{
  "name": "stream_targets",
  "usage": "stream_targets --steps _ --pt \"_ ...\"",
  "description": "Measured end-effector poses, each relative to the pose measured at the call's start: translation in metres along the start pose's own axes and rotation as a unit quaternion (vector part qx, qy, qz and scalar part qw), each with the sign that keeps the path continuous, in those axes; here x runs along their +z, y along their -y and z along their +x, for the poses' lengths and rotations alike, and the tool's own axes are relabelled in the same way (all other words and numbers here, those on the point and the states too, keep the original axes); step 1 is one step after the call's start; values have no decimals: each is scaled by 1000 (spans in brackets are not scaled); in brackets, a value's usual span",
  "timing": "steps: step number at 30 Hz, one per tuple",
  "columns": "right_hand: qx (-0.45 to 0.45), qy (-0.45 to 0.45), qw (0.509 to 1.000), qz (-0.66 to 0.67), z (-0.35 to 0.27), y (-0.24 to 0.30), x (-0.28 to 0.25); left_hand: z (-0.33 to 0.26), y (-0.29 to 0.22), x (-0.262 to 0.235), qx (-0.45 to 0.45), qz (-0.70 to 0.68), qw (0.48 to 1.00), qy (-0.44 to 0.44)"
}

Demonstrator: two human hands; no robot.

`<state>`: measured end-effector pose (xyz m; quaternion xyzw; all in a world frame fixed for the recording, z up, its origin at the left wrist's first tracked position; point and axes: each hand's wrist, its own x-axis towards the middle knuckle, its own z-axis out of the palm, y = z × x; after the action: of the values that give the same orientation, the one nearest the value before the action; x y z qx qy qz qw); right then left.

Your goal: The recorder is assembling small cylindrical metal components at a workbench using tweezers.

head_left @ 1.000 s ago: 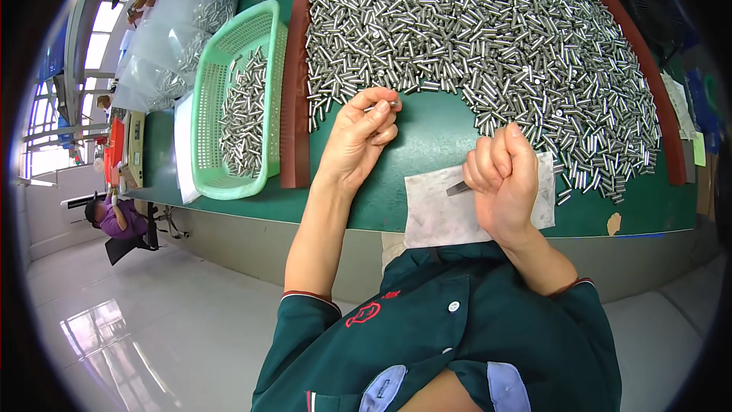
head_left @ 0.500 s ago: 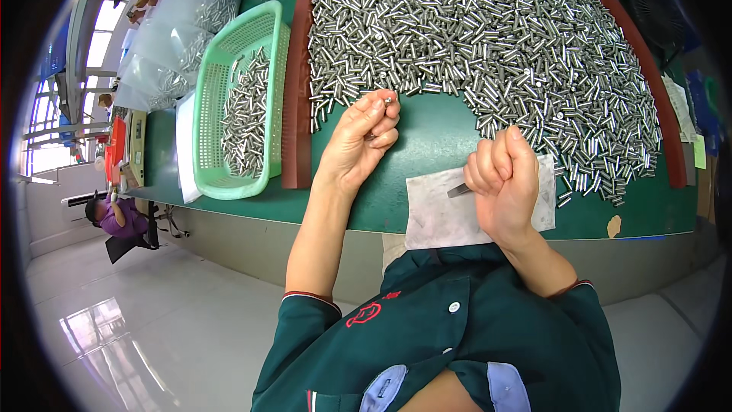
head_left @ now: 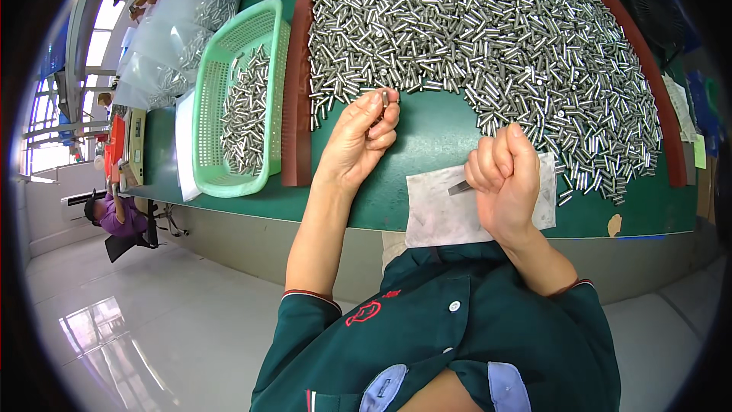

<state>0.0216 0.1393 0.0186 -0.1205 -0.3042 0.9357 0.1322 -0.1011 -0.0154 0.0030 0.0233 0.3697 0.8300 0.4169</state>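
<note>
My left hand is closed, with a small metal pin pinched between thumb and fingertips. It is raised over the green table, at the near edge of a wide heap of shiny cylindrical metal pins. To its right, my right hand is curled in a fist. A flat, dark grey metal tool sticks out of it to the left; the rest of the tool is hidden by the fingers. Below that hand a smudged white cloth lies at the table's front edge.
Left of the heap runs a dark red rail, with another red rail on the right. A green plastic basket holds more pins. Beyond it stand clear bags of pins. A black fan is far right. Two people are at left.
The pin in my left fingers has turned from end-on to more upright, and the fingertips have shifted slightly. My right hand has barely moved.
</note>
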Motion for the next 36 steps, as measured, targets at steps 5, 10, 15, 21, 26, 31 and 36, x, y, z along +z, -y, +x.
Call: stream_targets --steps 5,10,15,21,26,31,36 --pt "-1 -10 1000 -11 1 -1 2 -5 2 5 21 112 993 -24" --pt "-20 -11 1000 -12 3 0 0 -41 23 45 120 517 845 -70" --pt "-7 0 999 32 3 -1 0 -62 60 53 192 707 673 -105" --pt "2 16 1000 -13 0 -1 -3 -63 73 49 213 689 677 -148" --pt "-10 11 1000 -18 0 -2 -2 -62 74 47 193 685 685 -157" --pt "-25 5 999 -31 0 -3 1 -62 74 46 195 684 683 -163" --pt "-26 4 999 -32 -1 -4 3 -62 75 45 212 681 682 -161"
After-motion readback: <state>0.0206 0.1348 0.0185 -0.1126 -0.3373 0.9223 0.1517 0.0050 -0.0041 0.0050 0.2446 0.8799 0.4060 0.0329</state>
